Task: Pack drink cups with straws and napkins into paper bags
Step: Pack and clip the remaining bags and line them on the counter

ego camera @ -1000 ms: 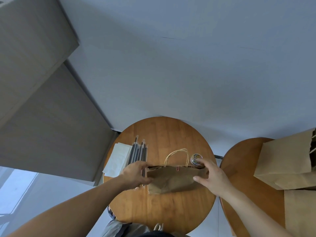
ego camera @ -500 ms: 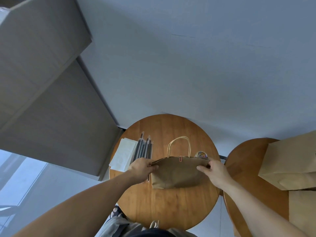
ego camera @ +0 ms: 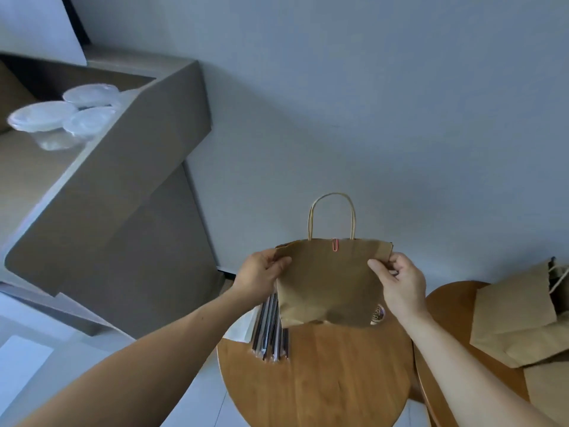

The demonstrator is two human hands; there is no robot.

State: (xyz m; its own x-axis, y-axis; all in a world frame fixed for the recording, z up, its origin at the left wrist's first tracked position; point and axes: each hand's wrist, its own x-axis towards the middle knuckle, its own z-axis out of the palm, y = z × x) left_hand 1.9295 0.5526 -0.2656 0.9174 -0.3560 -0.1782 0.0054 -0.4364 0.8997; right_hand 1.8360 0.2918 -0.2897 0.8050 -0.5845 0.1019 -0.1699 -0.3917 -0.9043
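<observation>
A brown paper bag (ego camera: 326,285) with twisted handles and a red paper clip on its top edge hangs in the air above the round wooden table (ego camera: 323,374). My left hand (ego camera: 258,278) pinches its upper left corner and my right hand (ego camera: 400,282) pinches its upper right corner. Wrapped straws (ego camera: 271,331) lie on the table under my left hand, partly hidden by the bag. A white napkin (ego camera: 240,328) shows beside them. A drink cup lid (ego camera: 378,314) peeks out from behind the bag's lower right.
A second round table (ego camera: 443,334) at the right holds more brown paper bags (ego camera: 520,318). A grey counter (ego camera: 101,192) at the left carries clear plastic lidded containers (ego camera: 61,118). A plain wall stands behind.
Both hands have lifted the bag off the table and hold it upright in the air. The camera has tilted so the counter's top now shows.
</observation>
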